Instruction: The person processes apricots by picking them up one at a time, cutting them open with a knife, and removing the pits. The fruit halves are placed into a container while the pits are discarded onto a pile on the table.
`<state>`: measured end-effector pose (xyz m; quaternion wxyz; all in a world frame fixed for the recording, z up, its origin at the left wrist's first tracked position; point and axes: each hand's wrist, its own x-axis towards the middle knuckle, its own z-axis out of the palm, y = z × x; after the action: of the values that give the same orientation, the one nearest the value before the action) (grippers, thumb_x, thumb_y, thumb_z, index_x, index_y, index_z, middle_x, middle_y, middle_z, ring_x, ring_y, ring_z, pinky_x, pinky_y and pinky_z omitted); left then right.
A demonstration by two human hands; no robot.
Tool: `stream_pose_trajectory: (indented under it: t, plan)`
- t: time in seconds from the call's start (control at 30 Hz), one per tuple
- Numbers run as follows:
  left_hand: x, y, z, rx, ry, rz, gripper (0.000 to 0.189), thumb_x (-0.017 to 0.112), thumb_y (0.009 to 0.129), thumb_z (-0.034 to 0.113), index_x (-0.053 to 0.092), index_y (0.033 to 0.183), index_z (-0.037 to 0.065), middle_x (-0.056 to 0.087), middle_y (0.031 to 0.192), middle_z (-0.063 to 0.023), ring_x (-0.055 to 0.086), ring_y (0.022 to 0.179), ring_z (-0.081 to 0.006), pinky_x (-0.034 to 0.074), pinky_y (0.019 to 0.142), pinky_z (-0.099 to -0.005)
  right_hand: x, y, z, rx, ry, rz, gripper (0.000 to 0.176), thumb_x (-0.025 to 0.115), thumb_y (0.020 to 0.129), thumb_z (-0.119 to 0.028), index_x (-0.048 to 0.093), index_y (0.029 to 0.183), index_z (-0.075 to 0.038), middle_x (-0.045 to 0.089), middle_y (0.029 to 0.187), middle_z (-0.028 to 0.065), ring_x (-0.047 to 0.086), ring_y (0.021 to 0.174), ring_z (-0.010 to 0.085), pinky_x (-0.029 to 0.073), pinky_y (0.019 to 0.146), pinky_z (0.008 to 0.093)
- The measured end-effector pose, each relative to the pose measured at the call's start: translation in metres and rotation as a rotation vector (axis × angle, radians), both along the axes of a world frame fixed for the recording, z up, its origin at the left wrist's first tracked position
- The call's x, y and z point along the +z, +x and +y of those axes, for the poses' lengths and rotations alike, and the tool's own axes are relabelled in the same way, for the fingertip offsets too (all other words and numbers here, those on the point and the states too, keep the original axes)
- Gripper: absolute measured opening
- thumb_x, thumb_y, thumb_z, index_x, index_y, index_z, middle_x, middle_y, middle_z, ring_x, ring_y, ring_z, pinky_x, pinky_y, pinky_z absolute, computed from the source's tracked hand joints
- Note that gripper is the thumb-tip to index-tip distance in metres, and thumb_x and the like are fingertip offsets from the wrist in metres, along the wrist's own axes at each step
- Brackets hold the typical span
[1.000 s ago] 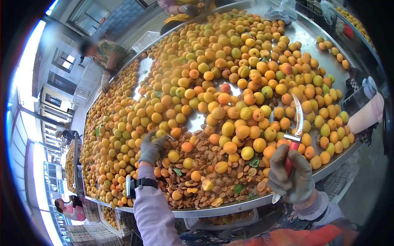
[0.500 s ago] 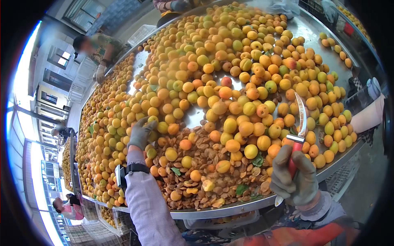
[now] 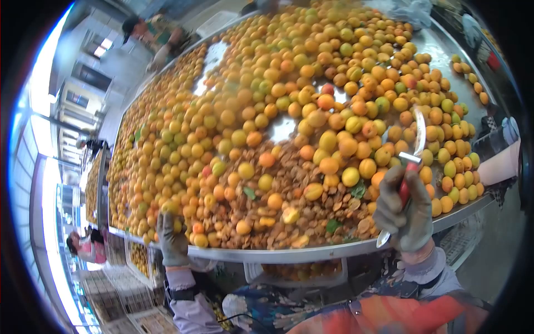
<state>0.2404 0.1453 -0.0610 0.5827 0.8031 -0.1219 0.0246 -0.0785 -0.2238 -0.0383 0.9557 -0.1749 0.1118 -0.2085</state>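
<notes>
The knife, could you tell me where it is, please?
In the head view, the knife is at right, in the right hand, by the table's near edge.

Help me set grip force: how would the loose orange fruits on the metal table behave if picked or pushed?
The fruits would probably roll, being nearly round. Pushing one may shift others, since many touch. They could bruise under a hard squeeze: a torn one among the brown pieces shows soft-looking flesh.

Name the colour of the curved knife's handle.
The handle is red, clearest in the head view.
</notes>
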Motion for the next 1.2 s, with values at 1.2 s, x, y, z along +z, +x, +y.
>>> stream_pose_trajectory:
  t: [1.2]
  plan:
    - [-0.023, -0.045, 0.003, -0.027, 0.948, -0.192, 0.050, 0.067, 0.078, 0.018, 0.052, 0.125, 0.008, 0.055, 0.121, -0.0158, 0.053, 0.111, -0.0333, 0.042, 0.095, -0.0379, -0.002, 0.007, 0.017, -0.032, -0.279, 0.057, 0.030, 0.041, 0.099, -0.032, 0.056, 0.105, -0.006, 0.037, 0.062, -0.0029, 0.026, 0.045, 0.0047, 0.021, 0.041, 0.0205]
